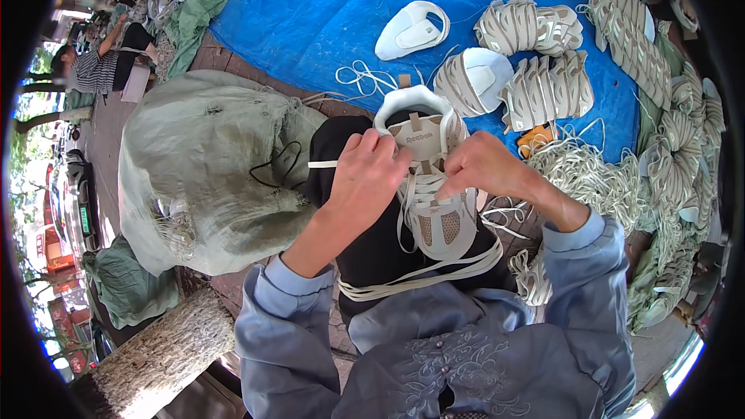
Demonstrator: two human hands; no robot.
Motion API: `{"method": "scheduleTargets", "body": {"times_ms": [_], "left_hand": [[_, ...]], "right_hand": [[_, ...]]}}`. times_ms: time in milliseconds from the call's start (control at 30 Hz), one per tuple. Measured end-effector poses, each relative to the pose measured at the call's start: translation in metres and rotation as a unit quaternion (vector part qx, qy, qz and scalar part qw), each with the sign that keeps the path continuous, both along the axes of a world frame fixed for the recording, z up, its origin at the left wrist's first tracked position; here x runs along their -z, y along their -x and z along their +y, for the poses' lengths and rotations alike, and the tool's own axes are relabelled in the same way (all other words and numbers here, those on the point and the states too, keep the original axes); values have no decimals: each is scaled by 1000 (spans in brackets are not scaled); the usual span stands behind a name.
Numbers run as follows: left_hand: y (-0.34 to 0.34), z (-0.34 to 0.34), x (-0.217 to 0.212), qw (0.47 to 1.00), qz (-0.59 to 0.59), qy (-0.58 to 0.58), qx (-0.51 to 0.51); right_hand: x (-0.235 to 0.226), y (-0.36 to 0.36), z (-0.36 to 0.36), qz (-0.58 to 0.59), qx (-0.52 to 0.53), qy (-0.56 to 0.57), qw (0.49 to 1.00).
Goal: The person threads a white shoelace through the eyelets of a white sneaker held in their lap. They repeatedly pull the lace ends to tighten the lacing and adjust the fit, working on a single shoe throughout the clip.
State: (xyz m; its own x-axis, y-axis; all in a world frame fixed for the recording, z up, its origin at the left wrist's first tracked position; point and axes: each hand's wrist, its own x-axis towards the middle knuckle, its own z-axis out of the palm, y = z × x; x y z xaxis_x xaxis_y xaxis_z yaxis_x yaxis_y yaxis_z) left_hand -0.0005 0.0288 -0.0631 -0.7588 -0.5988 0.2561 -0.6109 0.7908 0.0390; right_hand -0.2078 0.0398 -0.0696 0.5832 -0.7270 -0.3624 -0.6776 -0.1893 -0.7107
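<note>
A white and beige shoe upper [448, 225] rests on my lap, its toe toward me and its collar away. White lacing [423, 186] crosses its front. My left hand [366, 174] is closed at the left eyelet edge, fingers curled on a shoelace; a pale flat lace end [322, 164] sticks out to the left of it. On the opposite eyelet edge, my right hand [483, 164] is closed too, its thumb pressed on the upper near the lacing. Both sets of fingertips are partly hidden. Several loose laces [423, 281] lie across my thighs.
Beyond my knees, a blue tarp [310, 8] bears nested stacks of uppers [547, 89] and a single upper [413, 31]. A heap of laces [586, 178] lies at right. Left stand a bulky pale sack [209, 178] and a log [167, 349]. Another person [97, 70] sits far left.
</note>
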Motion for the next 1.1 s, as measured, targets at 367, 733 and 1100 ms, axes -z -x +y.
{"method": "scheduleTargets", "body": {"times_ms": [367, 733, 1100], "left_hand": [[8, -1, -7, 976, 143, -164, -24], [17, -1, 0, 978, 165, -124, 9], [30, 9, 21, 964, 260, 10, -54]], "right_hand": [[7, 4, 5, -244, 37, 238, 939], [9, 1, 0, -243, 119, 157, 950], [13, -9, -2, -120, 120, 180, 969]]}}
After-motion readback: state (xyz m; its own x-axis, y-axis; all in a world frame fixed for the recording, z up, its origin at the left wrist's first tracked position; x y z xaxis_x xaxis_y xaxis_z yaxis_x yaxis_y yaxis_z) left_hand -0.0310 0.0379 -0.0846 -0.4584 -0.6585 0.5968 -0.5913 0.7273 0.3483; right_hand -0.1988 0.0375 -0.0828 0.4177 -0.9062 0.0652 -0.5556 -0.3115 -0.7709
